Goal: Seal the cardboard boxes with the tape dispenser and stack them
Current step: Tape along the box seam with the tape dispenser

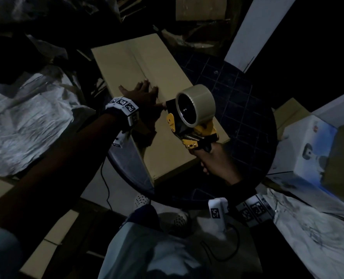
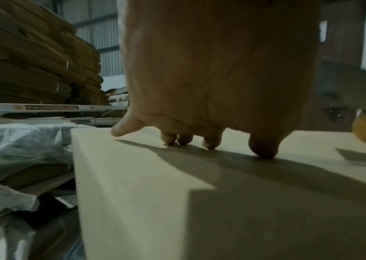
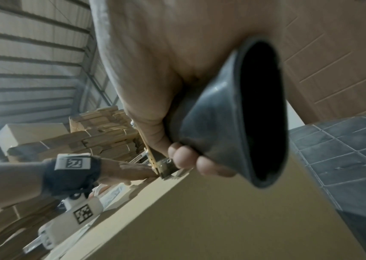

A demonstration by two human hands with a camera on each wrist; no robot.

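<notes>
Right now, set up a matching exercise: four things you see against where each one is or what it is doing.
Things:
1. left hand
2. right hand
3. cardboard box
4. tape roll

States:
A. lies on the round dark table
B. sits mounted on the yellow dispenser
C. presses flat on the box top by the seam
D. grips the dispenser's handle

Pairs: 1-C, 2-D, 3-A, 4-B

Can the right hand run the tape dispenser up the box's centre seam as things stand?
Probably not cleanly: the tape dispenser is at the seam, but the left hand presses the cardboard box right ahead of it.
</notes>
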